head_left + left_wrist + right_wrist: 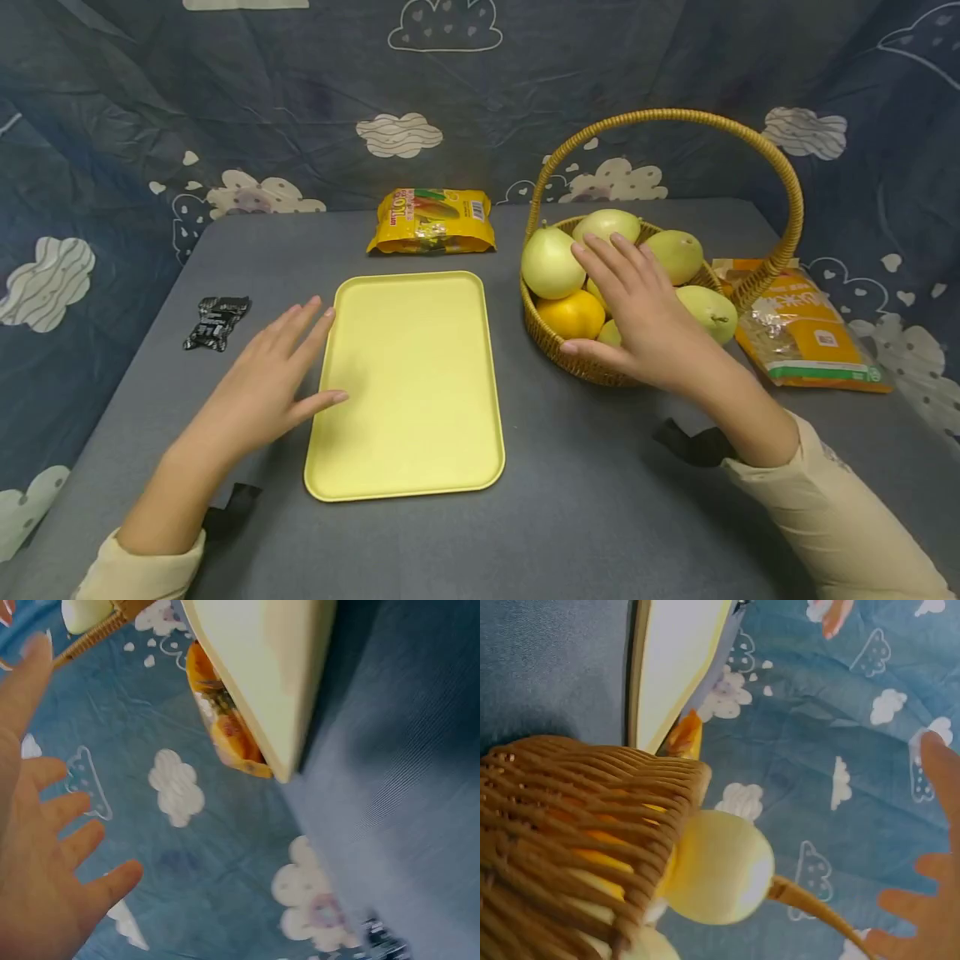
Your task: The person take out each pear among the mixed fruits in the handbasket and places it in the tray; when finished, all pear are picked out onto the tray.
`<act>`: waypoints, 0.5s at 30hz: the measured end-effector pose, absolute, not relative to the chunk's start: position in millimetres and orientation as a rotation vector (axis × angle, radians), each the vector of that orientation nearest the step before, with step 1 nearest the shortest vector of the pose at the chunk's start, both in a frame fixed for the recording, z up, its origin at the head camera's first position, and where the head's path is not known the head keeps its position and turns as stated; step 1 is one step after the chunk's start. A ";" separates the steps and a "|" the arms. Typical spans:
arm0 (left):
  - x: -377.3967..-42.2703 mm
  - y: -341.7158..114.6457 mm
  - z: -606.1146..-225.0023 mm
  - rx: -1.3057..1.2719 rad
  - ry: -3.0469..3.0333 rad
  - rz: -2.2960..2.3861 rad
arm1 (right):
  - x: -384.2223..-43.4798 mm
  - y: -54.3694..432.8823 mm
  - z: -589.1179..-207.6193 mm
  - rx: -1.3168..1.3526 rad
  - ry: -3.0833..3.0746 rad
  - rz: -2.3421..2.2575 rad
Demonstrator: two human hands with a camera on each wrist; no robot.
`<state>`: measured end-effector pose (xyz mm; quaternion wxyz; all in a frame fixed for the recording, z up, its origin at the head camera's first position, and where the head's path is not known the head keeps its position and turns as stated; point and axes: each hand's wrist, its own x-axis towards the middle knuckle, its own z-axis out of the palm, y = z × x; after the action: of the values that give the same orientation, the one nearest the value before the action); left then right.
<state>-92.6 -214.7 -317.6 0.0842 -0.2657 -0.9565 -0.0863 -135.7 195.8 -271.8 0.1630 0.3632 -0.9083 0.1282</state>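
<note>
In the head view my left hand (258,383) hovers by the left edge of a yellow tray (408,392), fingers spread and holding nothing. The left wrist view shows the same hand (52,862) with its fingers apart. My right hand (648,321) is over a wicker basket (558,354) of fruit, its fingers extended. Pale green round fruits (552,263), an orange-yellow fruit (572,314) and green mango-like fruits (707,313) fill the basket. The right hand hides some of them. In the right wrist view that hand (930,900) stands apart from the pale round fruit (724,866).
A yellow snack bag (432,222) lies behind the tray. An orange packet with a clear window (813,333) sits right of the basket, partly behind its tall arched handle (675,115). A small black wrapper (217,322) lies at the left. Cloud-printed cloth (300,83) hangs behind the grey table (570,517).
</note>
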 end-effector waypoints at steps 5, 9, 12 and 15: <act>-96.8 -219.4 -336.9 -0.606 -2.919 -0.526 | -151.3 190.3 -278.1 1.047 -2.497 0.630; -101.6 -225.4 -350.7 -0.473 -3.018 -0.745 | -160.3 187.7 -285.1 0.961 -2.532 0.860; -104.6 -231.2 -358.4 -0.412 -3.068 -0.861 | -165.8 185.9 -290.8 0.872 -2.562 0.974; -106.9 -235.7 -363.7 -0.388 -3.084 -0.962 | -171.8 185.3 -296.4 0.807 -2.573 1.025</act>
<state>-106.9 -235.7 -363.7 -0.0558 -0.1190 -0.9464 -0.2951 -171.8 185.3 -296.4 0.1284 0.2774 -0.8846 0.3523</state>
